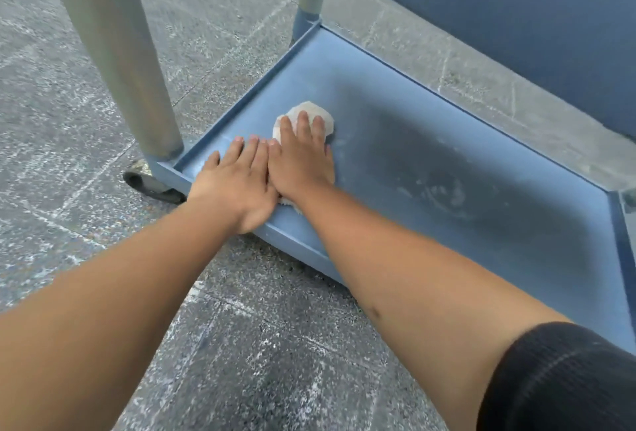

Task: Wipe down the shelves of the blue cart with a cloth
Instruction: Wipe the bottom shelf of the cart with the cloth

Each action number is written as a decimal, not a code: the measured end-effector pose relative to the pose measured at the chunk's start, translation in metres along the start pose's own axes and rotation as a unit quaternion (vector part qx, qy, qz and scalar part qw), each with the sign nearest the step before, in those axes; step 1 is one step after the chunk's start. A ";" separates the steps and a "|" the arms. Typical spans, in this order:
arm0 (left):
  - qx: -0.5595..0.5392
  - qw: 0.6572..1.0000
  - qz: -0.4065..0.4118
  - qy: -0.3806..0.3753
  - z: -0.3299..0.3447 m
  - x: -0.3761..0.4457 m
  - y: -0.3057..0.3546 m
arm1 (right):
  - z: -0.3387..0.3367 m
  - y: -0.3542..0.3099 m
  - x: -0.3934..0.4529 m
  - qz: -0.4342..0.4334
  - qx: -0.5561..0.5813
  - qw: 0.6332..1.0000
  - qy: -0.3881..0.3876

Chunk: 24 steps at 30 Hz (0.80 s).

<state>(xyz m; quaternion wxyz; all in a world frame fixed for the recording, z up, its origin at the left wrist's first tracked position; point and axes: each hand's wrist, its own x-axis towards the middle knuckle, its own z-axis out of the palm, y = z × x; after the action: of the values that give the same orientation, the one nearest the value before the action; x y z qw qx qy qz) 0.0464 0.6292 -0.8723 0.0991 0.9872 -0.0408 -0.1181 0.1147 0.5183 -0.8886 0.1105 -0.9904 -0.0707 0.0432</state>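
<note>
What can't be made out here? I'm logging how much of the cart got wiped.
Head view only:
- Cloth: mostly covered by the right hand.
- Upper shelf: its top lies out of frame.
- Bottom shelf: right end cut by the edge.
- Caster: partly behind the cart's corner.

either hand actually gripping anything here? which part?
No grip. The right hand presses flat on top of the white cloth on the cart's bottom shelf, fingers straight. The left hand lies flat beside it.

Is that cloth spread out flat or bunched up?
Bunched up: the cloth shows as a small rounded wad under the right hand on the bottom shelf.
</note>
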 end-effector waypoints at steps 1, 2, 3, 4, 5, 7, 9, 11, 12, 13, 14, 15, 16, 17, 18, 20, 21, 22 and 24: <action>0.005 1.000 -0.009 -0.017 0.002 0.002 -0.004 | 0.000 -0.001 0.000 -0.005 -0.020 1.000 0.002; 0.013 0.999 -0.008 -0.028 0.004 0.005 -0.005 | -0.001 0.003 -0.001 -0.009 -0.040 0.999 0.005; 0.015 0.999 -0.006 -0.034 0.004 0.007 -0.005 | -0.003 0.005 -0.001 -0.015 -0.057 0.998 0.005; 0.016 0.999 -0.006 -0.040 0.004 0.006 -0.006 | -0.005 0.009 0.000 -0.021 -0.068 0.997 0.002; 0.017 0.999 -0.007 -0.043 0.004 0.007 -0.006 | -0.007 0.014 0.000 -0.024 -0.076 0.997 -0.004; 0.023 0.999 -0.009 -0.045 0.003 0.009 -0.007 | -0.014 0.034 -0.001 -0.018 -0.087 0.996 -0.011; 0.034 0.998 -0.019 -0.052 0.004 0.009 -0.007 | -0.019 0.063 -0.003 0.009 -0.079 0.997 -0.023; 0.048 0.997 -0.022 -0.054 0.005 0.011 -0.005 | -0.025 0.101 -0.012 0.041 -0.074 0.996 -0.025; 0.050 0.997 -0.015 -0.053 0.006 0.013 -0.002 | -0.029 0.124 -0.022 0.062 -0.076 0.995 -0.019; 0.053 0.997 -0.017 -0.054 0.005 0.014 -0.002 | -0.033 0.143 -0.031 0.079 -0.079 0.994 -0.016; 0.061 0.997 -0.016 -0.054 0.005 0.016 -0.002 | -0.037 0.163 -0.043 0.098 -0.082 0.992 -0.015; 0.063 0.996 -0.019 -0.052 0.006 0.017 -0.005 | -0.040 0.180 -0.055 0.118 -0.086 0.989 -0.017; 0.065 0.997 -0.019 -0.047 0.009 0.018 -0.006 | -0.044 0.200 -0.070 0.139 -0.090 0.986 -0.016; 0.060 0.997 -0.025 -0.045 0.012 0.019 -0.008 | -0.048 0.218 -0.085 0.158 -0.092 0.983 -0.015; 0.060 0.997 -0.025 -0.036 0.014 0.023 -0.014 | -0.052 0.234 -0.099 0.174 -0.092 0.980 -0.015; 0.051 0.998 -0.018 -0.023 0.015 0.031 -0.016 | -0.063 0.271 -0.134 0.209 -0.094 0.973 -0.023; 0.054 0.998 -0.017 -0.020 0.017 0.033 -0.015 | -0.067 0.287 -0.149 0.223 -0.094 0.970 -0.027; 0.063 0.998 -0.013 -0.005 0.024 0.034 -0.016 | -0.070 0.302 -0.164 0.238 -0.092 0.966 -0.030; 0.071 0.997 -0.041 -0.005 0.032 0.039 -0.021 | -0.075 0.323 -0.187 0.261 -0.087 0.961 -0.034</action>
<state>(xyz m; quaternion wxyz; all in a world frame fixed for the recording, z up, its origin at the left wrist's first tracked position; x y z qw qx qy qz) 0.0775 0.6400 -0.9157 0.0238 0.9920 -0.0095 -0.1235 -0.0198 0.1622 -0.8751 0.0062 -0.9783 0.1829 0.0974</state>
